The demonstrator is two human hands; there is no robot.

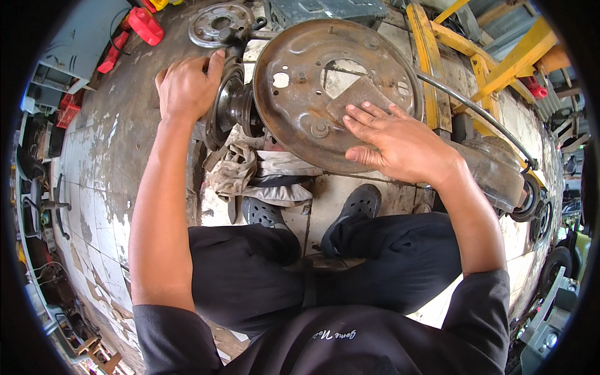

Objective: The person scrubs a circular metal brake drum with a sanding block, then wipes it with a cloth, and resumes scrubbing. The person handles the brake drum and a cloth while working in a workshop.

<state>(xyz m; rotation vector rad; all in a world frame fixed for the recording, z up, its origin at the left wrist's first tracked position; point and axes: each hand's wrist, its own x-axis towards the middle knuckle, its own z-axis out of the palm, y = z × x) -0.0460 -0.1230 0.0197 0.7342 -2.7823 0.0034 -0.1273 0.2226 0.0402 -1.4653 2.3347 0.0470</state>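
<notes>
A round, rusty brake backing plate (294, 94) with several holes and bolts stands tilted in front of me. My right hand (400, 144) lies on its face, fingers stretched out, over a square brown piece of sandpaper (359, 97) that sticks out past the fingertips. To the plate's left, my left hand (187, 87) is closed, its thumb up beside a dark metal arm (234, 40). The curled fingers are turned away, so what they grip is hidden. Just right of that hand is a dark flanged hub (228, 103).
Below the plate, crumpled grey rags (244, 165) lie on the tiles near my shoes (353, 209). A perforated metal disc (220, 25) lies at the back left. Yellow metal stands (428, 62) rise behind on the right, near a rusty cylindrical housing (494, 172) and a black cable (481, 112).
</notes>
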